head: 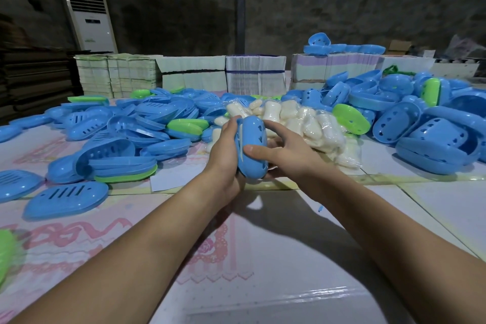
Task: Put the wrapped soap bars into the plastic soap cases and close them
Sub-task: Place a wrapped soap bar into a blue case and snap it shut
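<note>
Above the table (263, 258), just before the heap of wrapped soap bars (289, 118): blue soap case (253, 147) on edge, clamped between left hand (226, 150) and right hand (286, 150), presumably squeezing halves shut; seam apparently not fully closed.

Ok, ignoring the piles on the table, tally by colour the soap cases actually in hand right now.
Blue: 1, the blue soap case, gripped between the left hand and right hand
Green: 0
Total: 1
</note>
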